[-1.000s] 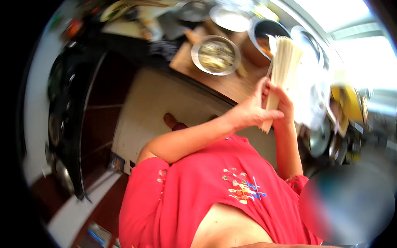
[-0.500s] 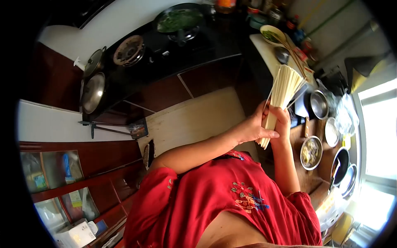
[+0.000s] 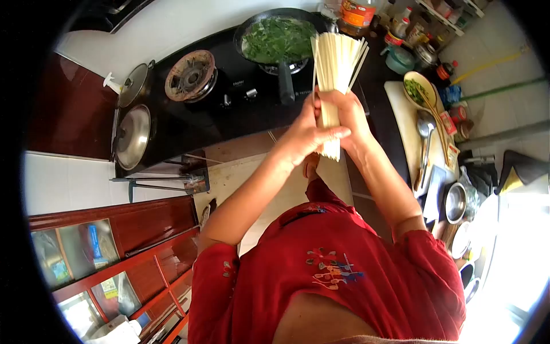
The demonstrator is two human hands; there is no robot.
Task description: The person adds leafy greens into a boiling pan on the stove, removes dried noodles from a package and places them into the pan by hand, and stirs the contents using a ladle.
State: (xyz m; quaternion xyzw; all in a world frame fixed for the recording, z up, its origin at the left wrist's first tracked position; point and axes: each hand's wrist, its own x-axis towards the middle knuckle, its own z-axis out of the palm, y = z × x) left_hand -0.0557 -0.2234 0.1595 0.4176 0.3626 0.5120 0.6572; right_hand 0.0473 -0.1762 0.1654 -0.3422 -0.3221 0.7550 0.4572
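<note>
A bundle of dry noodles (image 3: 338,63) stands upright in front of me, fanned out at its top, with a few loose strands splayed to the sides. My left hand (image 3: 306,133) closes on its lower part, thumb across the front. Wrapped around it from the other side is my right hand (image 3: 348,113). Just behind the noodles, a wok (image 3: 239,40) on the stove burner contains green leaves (image 3: 278,37) in liquid. Its handle (image 3: 286,83) points toward me, left of the bundle.
At left are a bare burner (image 3: 191,74) and two pan lids, one a steel lid (image 3: 134,137). On the right counter, a cutting board (image 3: 401,123) carries a bowl of chopped greens (image 3: 421,89), a ladle (image 3: 425,129) and chopsticks (image 3: 438,123). A large orange-labelled jar (image 3: 356,16) stands behind.
My body and view have turned toward the stove. Both hands have carried the noodles from beside the right counter to in front of the wok.
</note>
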